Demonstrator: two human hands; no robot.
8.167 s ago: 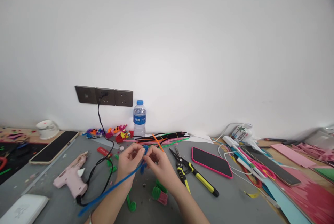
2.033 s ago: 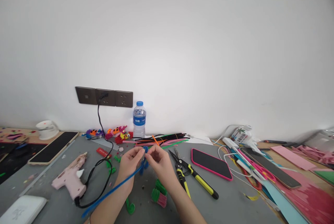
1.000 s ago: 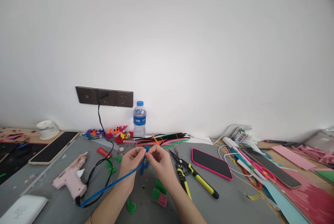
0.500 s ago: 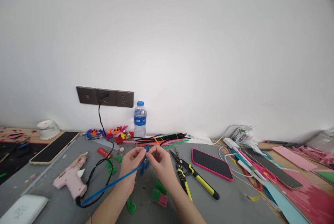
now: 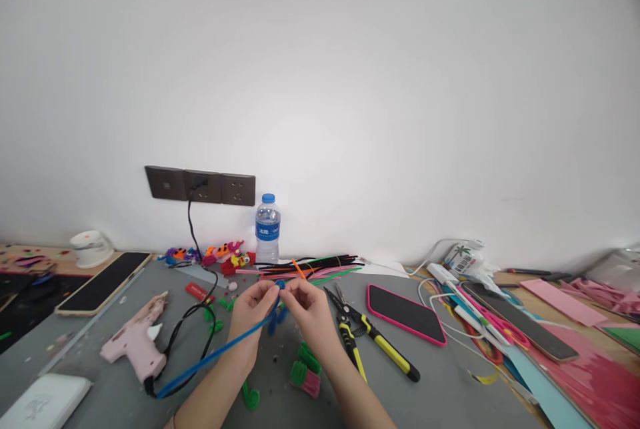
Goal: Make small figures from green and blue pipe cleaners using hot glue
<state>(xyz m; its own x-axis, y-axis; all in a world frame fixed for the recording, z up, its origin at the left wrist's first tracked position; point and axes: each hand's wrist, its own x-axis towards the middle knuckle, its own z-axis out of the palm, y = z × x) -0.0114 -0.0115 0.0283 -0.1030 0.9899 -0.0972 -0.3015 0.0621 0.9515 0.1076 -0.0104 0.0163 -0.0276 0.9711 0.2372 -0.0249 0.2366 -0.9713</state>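
Observation:
Between the fingertips of my left hand (image 5: 254, 312) and my right hand (image 5: 309, 305) is one end of a blue pipe cleaner (image 5: 215, 353), curled into a small coil. Both hands are closed in a pinch on that coil. Its long free tail slants down to the left across my left wrist. Just below the fingertips are more blue fuzzy pieces (image 5: 273, 323), partly hidden by the hands. Under my right forearm lies a green and pink pipe-cleaner piece (image 5: 306, 379). A curled green piece (image 5: 251, 399) rests nearer the front.
A pink glue gun (image 5: 135, 342) with a black cord lies left. Yellow-handled pliers (image 5: 385, 349) and a pink-cased phone (image 5: 406, 314) are at right. Behind my hands stand a water bottle (image 5: 268, 232) and a bundle of pipe cleaners (image 5: 330, 263). Small colourful figures (image 5: 220, 254) sit by the wall.
Hardly anything differs. Both hands keep their pinch on the blue coil, and the view has shifted very slightly.

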